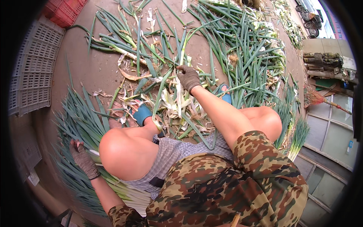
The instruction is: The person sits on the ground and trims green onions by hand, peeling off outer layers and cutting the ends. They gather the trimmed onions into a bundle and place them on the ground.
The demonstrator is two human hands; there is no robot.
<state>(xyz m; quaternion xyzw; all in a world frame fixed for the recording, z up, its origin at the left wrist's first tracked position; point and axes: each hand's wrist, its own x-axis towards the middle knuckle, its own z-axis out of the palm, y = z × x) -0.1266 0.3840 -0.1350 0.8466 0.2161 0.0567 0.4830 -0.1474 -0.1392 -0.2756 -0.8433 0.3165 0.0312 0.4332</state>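
My right hand (189, 78), in a brown glove with bare fingertips, reaches between my feet. Its fingers are bent around a green onion (183, 52), whose leaves point away from me. A pale shaft (179, 98) shows below the fingers, partly covered by the hand. To the left of my knee, my left hand (82, 160), gloved the same way, is over a heap of green onions (85, 116) with its fingers apart. A white stalk (93, 152) lies beside that hand. Peeled leaves and husks (173, 103) litter the ground between my feet.
A large pile of green onions (241, 48) spreads at the upper right. Loose onions (113, 42) lie ahead on the left. A grey plastic crate (35, 65) and a red crate (65, 11) stand at left. A broom (314, 96) and framed panels (329, 124) are at right.
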